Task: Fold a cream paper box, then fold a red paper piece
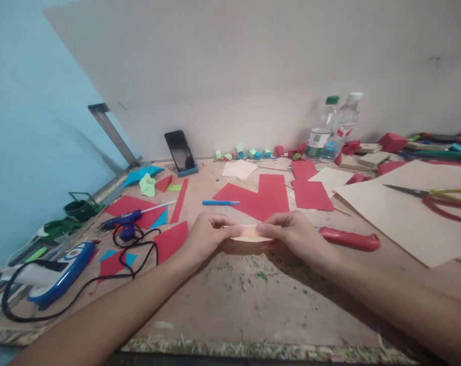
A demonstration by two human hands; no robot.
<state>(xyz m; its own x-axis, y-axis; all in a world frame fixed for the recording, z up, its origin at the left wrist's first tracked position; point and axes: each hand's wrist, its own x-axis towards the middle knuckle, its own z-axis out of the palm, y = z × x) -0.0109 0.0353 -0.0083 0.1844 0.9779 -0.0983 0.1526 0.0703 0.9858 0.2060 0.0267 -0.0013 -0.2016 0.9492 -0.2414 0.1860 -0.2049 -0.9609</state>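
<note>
Because the cream paper piece (pixel 249 234) is narrow and pinched only near its two ends, an uneven pull between the hands could, in my judgement, skew its crease or start a tear; if either thumb slipped, the folded layer might spring up. Second risk noted: the red-handled tool (pixel 348 239) lies just beside the right hand (pixel 299 235), so a careless shift of that wrist could knock it; its far end is partly hidden by the hand, and I cannot tell how sharp it is. Grip, left hand (pixel 205 234): closed, thumb on top of the paper's left end, fingers curled behind. Grip, right hand: likewise closed, thumb pressing the right end, fingertips mostly out of sight beneath. Hence both are clamped on the same piece, with a short span of paper visible between the thumbs. Location: low over the near middle of the tabletop (pixel 215 310), in front of the red paper (pixel 272 195) and the blue pen (pixel 220 203); whether its underside touches the surface cannot be judged. Green scraps (pixel 264 276) lie nearer the front edge, and might cling to the paper if it were laid there.
</note>
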